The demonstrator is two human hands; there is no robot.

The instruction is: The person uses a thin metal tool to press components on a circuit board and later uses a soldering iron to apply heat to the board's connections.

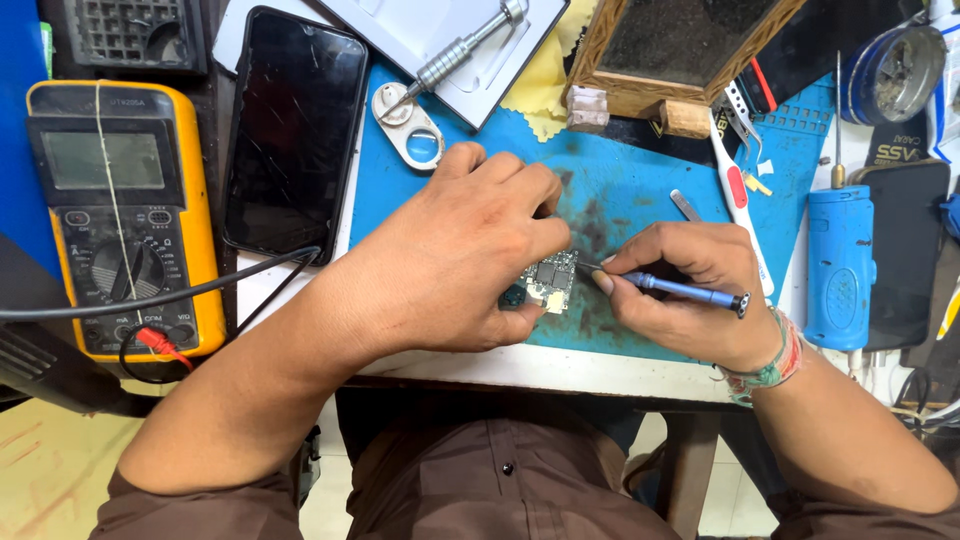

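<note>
Pinched in the left hand (465, 260), a small circuit board (549, 280) sits on the blue work mat (640, 190) at the bench's front edge. Closed pen-like around a slim blue probe tool (685, 290), the right hand (690, 300) touches its tip to the board's edge; work looks midway, with the dark phone (295, 130) lying apart, left.

Small circuit board (552, 279), flat on blue mat (640, 195)

Head view, straight down (close) onto the blue mat (640, 190)

grey multimeter screen (96, 160) far left, dark phone screen (293, 130) beside it
</note>
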